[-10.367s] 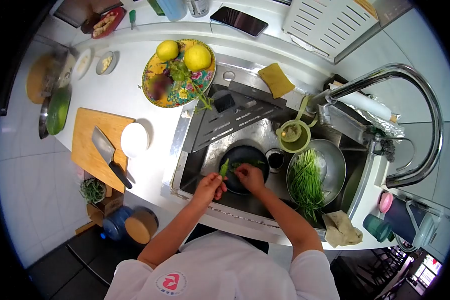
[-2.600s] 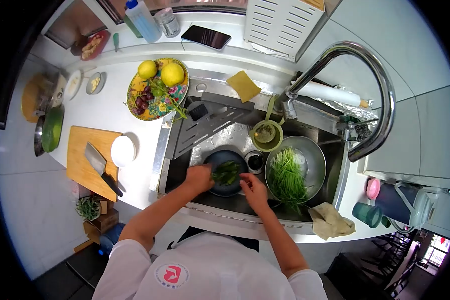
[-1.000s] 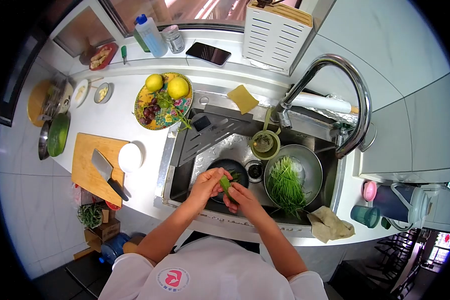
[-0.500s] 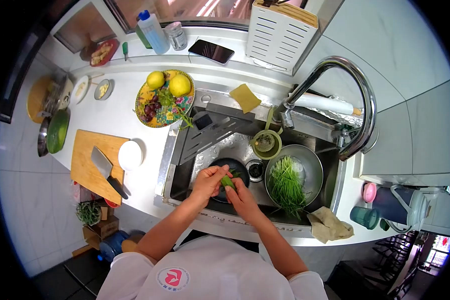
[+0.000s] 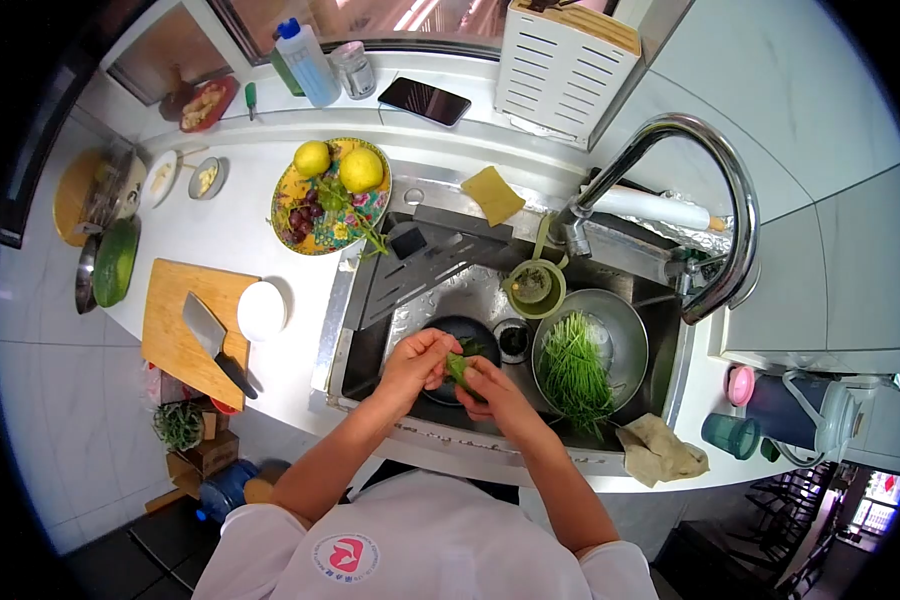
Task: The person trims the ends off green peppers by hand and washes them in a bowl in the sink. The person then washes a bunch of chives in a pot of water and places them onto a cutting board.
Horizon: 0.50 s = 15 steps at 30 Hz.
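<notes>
Over the sink (image 5: 490, 285), my left hand (image 5: 416, 362) and my right hand (image 5: 498, 395) meet around a green pepper (image 5: 458, 370). Left fingertips pinch its upper left end, while the right fingers and thumb grip the other side. Much of the pepper is covered by my fingers. Just below my hands a dark bowl (image 5: 460, 330) rests in the sink basin, with bits of green in it. To the right, a metal pan (image 5: 625, 345) holds a bunch of thin green chives (image 5: 576, 370). A green strainer cup (image 5: 533, 288) stands behind, beside the drain.
Left of the sink are a cutting board (image 5: 170, 335), a cleaver (image 5: 210, 328) and a white bowl (image 5: 261, 310). A patterned plate (image 5: 345, 232) carries lemons and grapes. The tall faucet (image 5: 740, 220) arches over the right side. A cloth (image 5: 660, 450) lies on the front edge.
The pepper has turned in my fingers and shows a paler, more open side. My right hand has shifted slightly right and down; my left hand stays nearly in place.
</notes>
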Each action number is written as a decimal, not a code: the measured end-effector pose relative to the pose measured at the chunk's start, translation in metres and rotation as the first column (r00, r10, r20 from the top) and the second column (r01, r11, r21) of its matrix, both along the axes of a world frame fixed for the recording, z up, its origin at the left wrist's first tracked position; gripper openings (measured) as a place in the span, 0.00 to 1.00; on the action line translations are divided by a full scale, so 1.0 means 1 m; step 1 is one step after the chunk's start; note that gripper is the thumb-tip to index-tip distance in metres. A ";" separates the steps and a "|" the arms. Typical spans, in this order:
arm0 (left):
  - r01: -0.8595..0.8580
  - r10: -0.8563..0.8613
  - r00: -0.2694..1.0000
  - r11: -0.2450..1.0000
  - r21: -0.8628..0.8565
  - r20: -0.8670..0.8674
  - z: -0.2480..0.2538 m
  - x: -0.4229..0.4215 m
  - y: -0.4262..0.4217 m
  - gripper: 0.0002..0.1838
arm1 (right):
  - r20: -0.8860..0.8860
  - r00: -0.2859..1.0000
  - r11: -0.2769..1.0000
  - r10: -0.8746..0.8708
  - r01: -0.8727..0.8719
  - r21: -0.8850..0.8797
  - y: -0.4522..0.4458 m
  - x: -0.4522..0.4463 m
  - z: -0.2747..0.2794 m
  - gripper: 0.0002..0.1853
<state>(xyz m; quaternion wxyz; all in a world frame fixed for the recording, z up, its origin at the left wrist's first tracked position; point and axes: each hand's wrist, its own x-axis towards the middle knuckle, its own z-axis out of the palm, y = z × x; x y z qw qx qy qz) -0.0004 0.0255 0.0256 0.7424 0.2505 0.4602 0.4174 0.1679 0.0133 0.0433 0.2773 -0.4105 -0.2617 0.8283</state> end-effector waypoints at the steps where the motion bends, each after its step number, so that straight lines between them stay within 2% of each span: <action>1: 0.016 -0.016 1.000 1.000 -0.006 -0.021 -0.001 0.001 -0.001 0.15 | 0.003 1.000 1.000 0.019 -0.019 0.010 0.001 0.002 -0.004 0.19; 3: 0.034 -0.034 0.998 0.999 -0.012 -0.043 0.001 0.006 -0.003 0.15 | 0.006 0.999 0.999 0.037 -0.037 0.021 0.003 0.003 -0.008 0.21; 6: 0.015 -0.015 1.000 0.999 -0.029 0.006 0.010 0.017 -0.008 0.15 | 0.104 0.994 0.999 0.034 -0.031 -0.033 0.009 0.001 -0.011 0.24; 8: 0.030 0.002 0.980 0.988 0.155 -0.200 0.015 0.021 -0.010 0.16 | 0.174 0.985 0.997 0.007 0.008 -0.083 0.011 -0.003 -0.015 0.26; 9: 0.037 0.001 0.975 0.986 0.165 -0.223 0.021 0.021 -0.010 0.16 | 0.174 0.985 0.996 0.006 0.008 -0.084 0.010 -0.004 -0.014 0.26; 12: 0.023 -0.009 0.989 0.995 0.096 -0.149 0.009 0.012 -0.008 0.15 | 0.129 0.992 0.998 -0.003 0.011 -0.066 0.005 -0.010 -0.014 0.24; 14: 0.019 -0.011 0.995 0.997 0.081 -0.101 0.005 0.008 -0.006 0.15 | 0.136 0.989 0.980 -0.053 0.025 0.199 -0.002 -0.013 -0.015 0.23; 15: 0.018 -0.015 0.998 0.998 0.066 -0.054 0.002 0.007 -0.006 0.14 | 0.137 0.989 0.980 -0.053 0.024 0.200 -0.002 -0.012 -0.017 0.23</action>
